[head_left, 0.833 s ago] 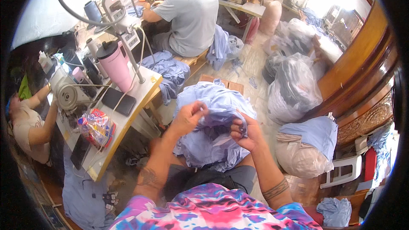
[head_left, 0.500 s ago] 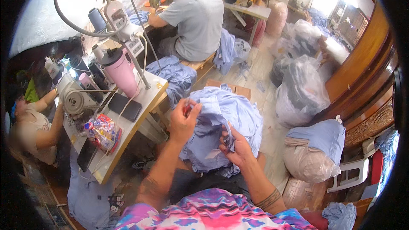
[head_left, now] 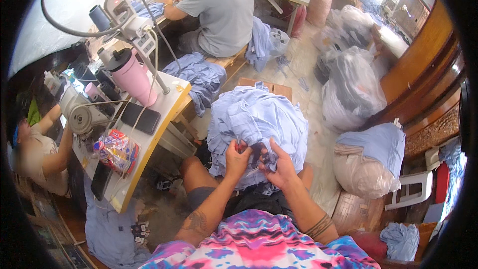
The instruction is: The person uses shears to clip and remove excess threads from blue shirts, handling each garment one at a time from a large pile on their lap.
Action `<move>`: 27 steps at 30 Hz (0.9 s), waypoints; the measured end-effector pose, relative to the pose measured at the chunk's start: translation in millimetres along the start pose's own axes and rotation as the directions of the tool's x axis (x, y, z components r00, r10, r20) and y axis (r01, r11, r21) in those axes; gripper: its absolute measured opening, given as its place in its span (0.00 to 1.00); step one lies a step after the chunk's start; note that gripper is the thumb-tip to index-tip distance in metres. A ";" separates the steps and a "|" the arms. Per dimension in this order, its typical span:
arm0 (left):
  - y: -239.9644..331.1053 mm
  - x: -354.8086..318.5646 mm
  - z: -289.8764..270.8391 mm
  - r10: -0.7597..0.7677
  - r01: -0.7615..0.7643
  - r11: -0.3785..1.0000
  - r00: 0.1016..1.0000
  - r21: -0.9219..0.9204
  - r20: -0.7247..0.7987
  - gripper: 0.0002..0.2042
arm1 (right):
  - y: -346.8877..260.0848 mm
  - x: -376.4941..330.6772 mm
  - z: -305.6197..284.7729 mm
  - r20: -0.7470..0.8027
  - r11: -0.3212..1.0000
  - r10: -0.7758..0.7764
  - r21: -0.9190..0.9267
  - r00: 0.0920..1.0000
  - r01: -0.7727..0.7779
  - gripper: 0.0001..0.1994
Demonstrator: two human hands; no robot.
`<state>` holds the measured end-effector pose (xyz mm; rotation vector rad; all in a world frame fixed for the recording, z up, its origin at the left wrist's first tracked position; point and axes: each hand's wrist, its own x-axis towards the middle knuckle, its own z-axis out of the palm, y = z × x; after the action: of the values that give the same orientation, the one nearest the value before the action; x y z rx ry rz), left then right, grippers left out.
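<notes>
The blue cloth (head_left: pixel 259 114) is a loose, rumpled heap, light blue and plain, with soft creases across its top and deeper shadow on the side nearest the person. As I observe it from the room, it sits in front of the person, between the knees (head_left: pixel 194 168); what bears it underneath is hidden. The heap is rounded, about as broad as it is deep, so no clear long axis can be recorded. A small peak of fabric points away from the person at the far edge, toward a brown board (head_left: pixel 279 90) on the floor. The gathered part lies at the near side, where both hands meet it. Right hand (head_left: pixel 277 162): grip clamped on a darker, bunched fold, thumb pointing away from the person. Left hand (head_left: pixel 240 157): fingertips drawn together on a small red item (head_left: pixel 241 145), too small to identify, just beside that fold. To the left stands a bench (head_left: pixel 178 89) bearing a pink tumbler (head_left: pixel 133 78); to the right, a stuffed bag (head_left: pixel 361 174)
</notes>
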<state>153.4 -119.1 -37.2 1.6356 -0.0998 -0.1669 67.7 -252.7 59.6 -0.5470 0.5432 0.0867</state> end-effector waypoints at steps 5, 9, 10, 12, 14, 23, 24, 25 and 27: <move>23.4 22.5 -11.1 0.194 -0.194 0.981 0.974 0.010 -0.114 0.08 | -8.6 -22.9 -30.6 -0.109 0.997 0.013 0.077 0.994 -0.005 0.20; 102.7 24.9 -22.5 0.331 -0.328 0.931 0.944 0.158 0.012 0.08 | -13.4 -68.5 -70.8 -0.143 0.995 0.042 -0.082 0.989 -0.054 0.22; 118.6 25.2 -25.3 0.357 -0.364 0.904 0.931 0.222 0.073 0.08 | -16.2 -83.0 -89.3 -0.157 0.974 0.064 -0.206 0.986 -0.096 0.23; 132.7 31.0 -36.5 0.501 -0.532 0.790 0.846 0.303 0.181 0.09 | -13.2 -94.4 -89.1 -0.252 0.807 -0.038 -0.579 0.967 -0.120 0.27; 139.6 36.7 -44.4 0.650 -0.698 0.645 0.716 0.313 0.257 0.09 | -12.3 -114.6 -65.0 -0.285 0.351 -0.341 -0.922 0.896 -0.160 0.30; 190.7 20.3 -53.1 0.697 -0.804 0.494 0.594 0.330 0.401 0.09 | 4.8 -1.5 22.8 0.286 -0.007 -0.680 -0.923 0.676 0.384 0.19; 191.2 26.3 -55.5 0.703 -0.777 0.526 0.626 0.345 0.338 0.09 | -3.1 0.1 23.0 0.284 0.018 -0.703 -0.910 0.652 0.415 0.16; 184.8 34.8 -59.1 0.701 -0.745 0.564 0.660 0.356 0.269 0.09 | -9.3 0.5 23.4 0.280 0.039 -0.722 -0.896 0.633 0.442 0.13; 160.3 47.1 -60.3 0.648 -0.636 0.704 0.758 0.315 0.082 0.08 | -23.0 0.6 28.1 0.271 0.057 -0.735 -0.889 0.622 0.454 0.11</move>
<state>215.8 -79.2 124.3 1.8345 -0.7022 0.4474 86.4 -257.9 90.4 -1.9644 0.4217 -0.5891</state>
